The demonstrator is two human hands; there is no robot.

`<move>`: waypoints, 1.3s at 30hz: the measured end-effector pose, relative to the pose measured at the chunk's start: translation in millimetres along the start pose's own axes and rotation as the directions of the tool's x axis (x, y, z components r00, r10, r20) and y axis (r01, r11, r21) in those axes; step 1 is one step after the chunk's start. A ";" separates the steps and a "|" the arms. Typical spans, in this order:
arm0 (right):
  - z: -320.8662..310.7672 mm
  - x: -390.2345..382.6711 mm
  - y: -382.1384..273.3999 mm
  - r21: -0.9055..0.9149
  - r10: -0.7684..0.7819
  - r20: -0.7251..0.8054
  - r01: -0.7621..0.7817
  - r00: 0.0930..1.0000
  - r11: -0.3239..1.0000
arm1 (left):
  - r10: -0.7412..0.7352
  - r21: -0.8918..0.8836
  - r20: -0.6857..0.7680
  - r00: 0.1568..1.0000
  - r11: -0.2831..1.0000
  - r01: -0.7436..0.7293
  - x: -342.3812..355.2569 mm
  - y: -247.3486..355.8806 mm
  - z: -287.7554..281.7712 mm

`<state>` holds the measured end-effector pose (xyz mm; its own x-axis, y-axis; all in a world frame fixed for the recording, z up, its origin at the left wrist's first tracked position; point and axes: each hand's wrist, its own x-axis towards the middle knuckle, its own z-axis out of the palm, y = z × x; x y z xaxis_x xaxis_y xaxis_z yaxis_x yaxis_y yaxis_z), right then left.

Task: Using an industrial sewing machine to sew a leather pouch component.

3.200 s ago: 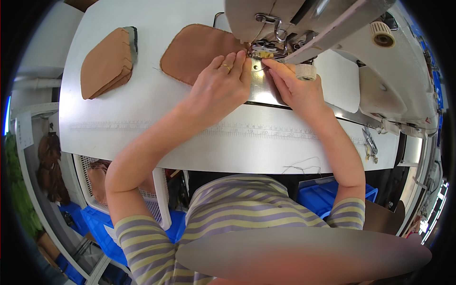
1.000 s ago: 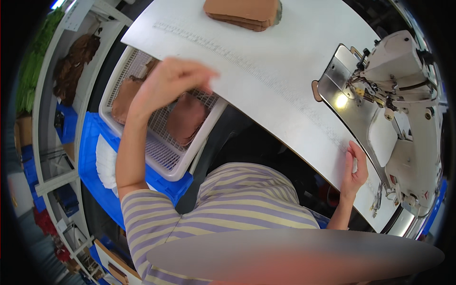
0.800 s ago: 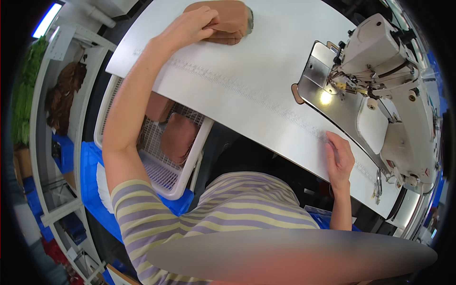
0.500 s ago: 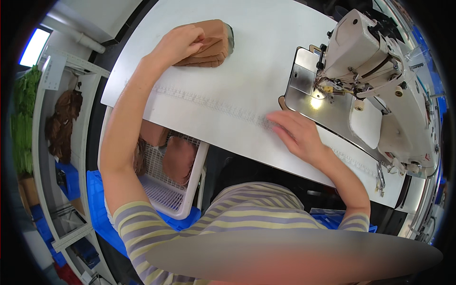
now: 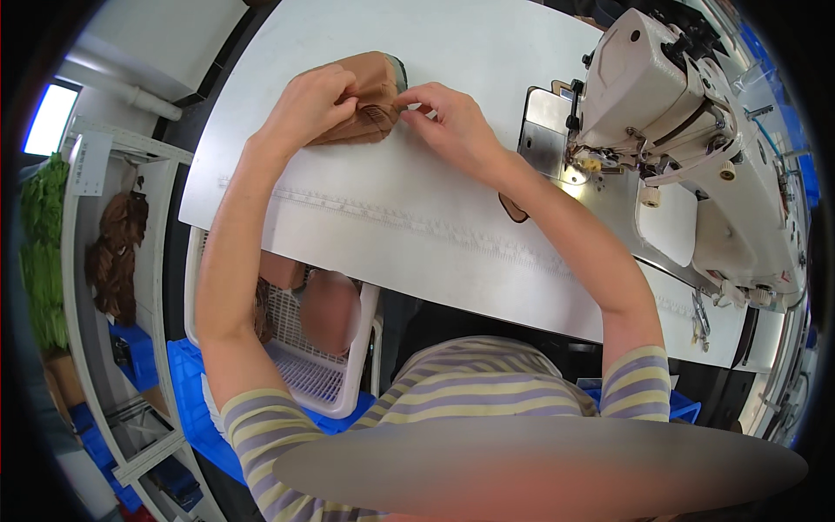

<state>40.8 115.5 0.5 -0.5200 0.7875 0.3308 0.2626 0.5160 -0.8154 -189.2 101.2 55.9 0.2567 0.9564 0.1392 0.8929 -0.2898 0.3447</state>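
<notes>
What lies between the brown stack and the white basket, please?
In the head view, a white tabletop with a ruler scale lies between the brown stack and the white basket.

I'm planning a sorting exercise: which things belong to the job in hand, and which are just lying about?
Seemingly in the job: brown cloth pieces at the left hand and right hand; sewing machine.
Seemingly lying about: snips, untouched; green bundle; crumpled brown bundle.

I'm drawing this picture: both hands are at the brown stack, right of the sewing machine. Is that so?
Wrong side: in the head view, the brown stack is left of the sewing machine. The left hand and right hand are indeed at it.
</notes>
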 end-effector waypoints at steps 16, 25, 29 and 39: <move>2.0 -25.7 6.5 0.204 0.043 -0.102 -0.021 0.994 0.979 | -0.491 -0.795 -0.238 0.838 0.594 0.122 -24.0 -32.2 40.7; -30.2 -57.2 4.8 -0.656 -0.334 -0.174 0.144 0.926 0.741 | -0.552 -0.944 -0.151 0.820 0.327 0.047 -6.0 13.5 69.0; -24.5 -46.3 3.8 -0.594 -0.417 -0.093 0.285 0.904 0.752 | -0.562 -0.942 -0.231 0.794 -0.073 -0.326 -23.7 16.8 26.5; -111.9 -200.9 -20.7 -0.522 -0.108 0.053 0.120 0.993 0.844 | 0.132 -0.523 -0.121 0.984 0.834 -0.176 -101.3 136.7 82.2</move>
<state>230.8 -15.7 4.0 -0.5878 0.7081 0.3912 0.5840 0.7061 -0.4005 -62.7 -32.5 12.6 0.3254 0.8985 0.2948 0.5060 -0.4288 0.7484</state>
